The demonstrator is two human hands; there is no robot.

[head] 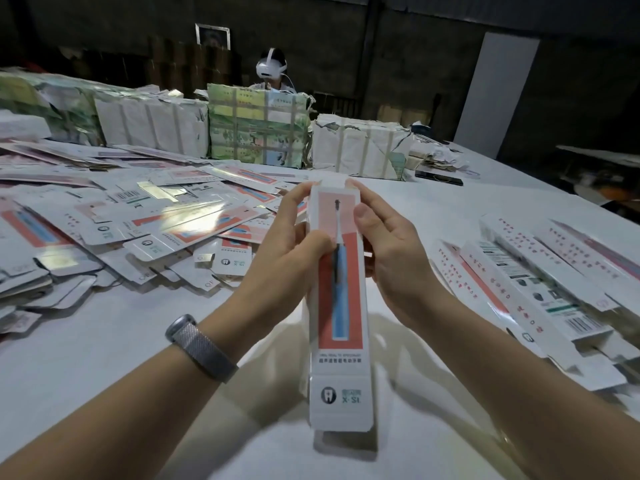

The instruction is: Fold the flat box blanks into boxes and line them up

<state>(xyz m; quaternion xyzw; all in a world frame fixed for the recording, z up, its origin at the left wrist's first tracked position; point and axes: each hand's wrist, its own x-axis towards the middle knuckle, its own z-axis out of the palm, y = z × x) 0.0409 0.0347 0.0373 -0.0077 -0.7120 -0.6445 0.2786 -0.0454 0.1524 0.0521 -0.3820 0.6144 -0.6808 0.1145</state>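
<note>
Both hands grip the box (341, 289) by its sides: left hand (287, 244), right hand (391, 247). Flat blanks (138, 216) lie left of it, folded boxes (540, 282) right.

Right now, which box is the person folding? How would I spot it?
Find the white table, with flat blanks heaped on its left and finished boxes on its right. Between them, the left hand and right hand hold one box, the only one lifted up.

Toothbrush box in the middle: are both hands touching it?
Touching. The head view shows the left hand and the right hand gripping opposite sides of the toothbrush box, thumbs on its printed front.
</note>
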